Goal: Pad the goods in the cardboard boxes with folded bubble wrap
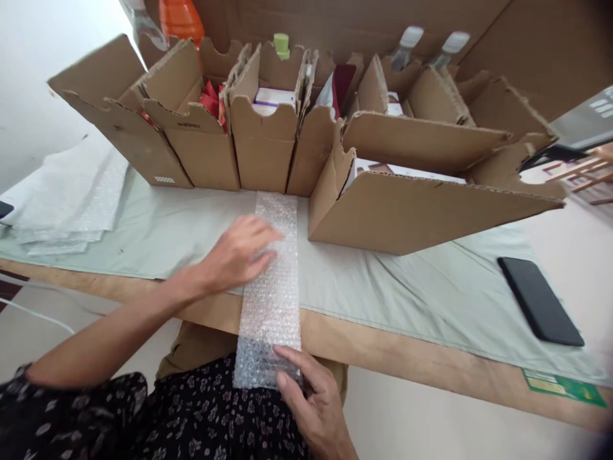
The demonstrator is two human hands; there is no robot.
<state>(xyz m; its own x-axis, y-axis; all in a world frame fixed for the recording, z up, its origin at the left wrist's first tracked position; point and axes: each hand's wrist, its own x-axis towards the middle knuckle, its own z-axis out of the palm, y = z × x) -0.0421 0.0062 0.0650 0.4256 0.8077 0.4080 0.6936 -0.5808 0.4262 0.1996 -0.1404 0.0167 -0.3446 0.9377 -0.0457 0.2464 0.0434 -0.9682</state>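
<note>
A long strip of bubble wrap point(272, 281) lies across the cloth-covered table point(383, 287) and hangs over its near edge onto my lap. My left hand point(237, 252) rests flat on the strip's left side, fingers stretched out. My right hand point(313, 399) pinches the strip's hanging lower end between thumb and fingers, just below the table edge.
A row of open cardboard boxes point(268, 140) with packaged goods stands behind the strip; a larger one point(407, 204) sits to the right. Bottles point(407, 48) stand at the back. A black phone point(539, 300) lies at the right, folded bubble wrap sheets point(71, 198) at the left.
</note>
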